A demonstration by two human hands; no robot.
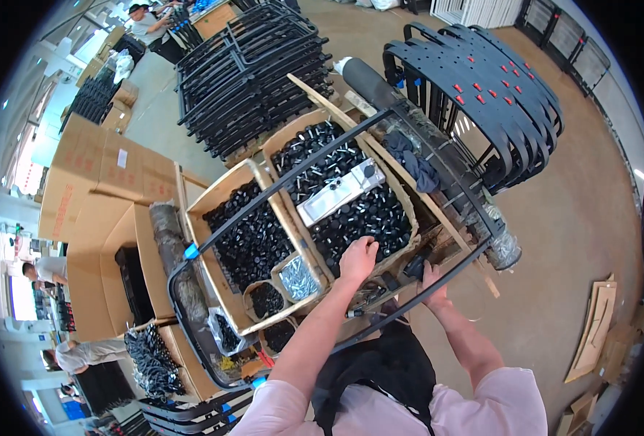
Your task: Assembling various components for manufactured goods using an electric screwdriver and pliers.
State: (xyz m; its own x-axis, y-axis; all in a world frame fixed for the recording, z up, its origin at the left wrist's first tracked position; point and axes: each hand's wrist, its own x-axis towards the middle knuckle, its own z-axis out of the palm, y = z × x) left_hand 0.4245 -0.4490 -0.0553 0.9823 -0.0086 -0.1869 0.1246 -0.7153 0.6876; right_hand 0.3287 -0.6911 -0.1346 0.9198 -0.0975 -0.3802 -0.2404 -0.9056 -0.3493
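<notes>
A black metal tube frame point(314, 163) lies tilted across two cardboard boxes. The nearer-right box point(282, 142) is full of black screw-in feet and has a silver metal tray point(336, 192) on top. My left hand point(357, 259) reaches into this box with its fingers on the black feet; whether it grips one is hidden. My right hand point(432, 285) is closed on the frame's near bar at its lower right. The left box point(224, 190) holds more black parts.
Small tubs of screws point(298, 277) and black parts sit at the boxes' near edge. Stacks of black frames point(249, 73) and perforated black strips point(482, 80) stand beyond. Large cartons point(96, 182) lie left, where other people work. Cardboard scraps point(594, 327) lie on the floor right.
</notes>
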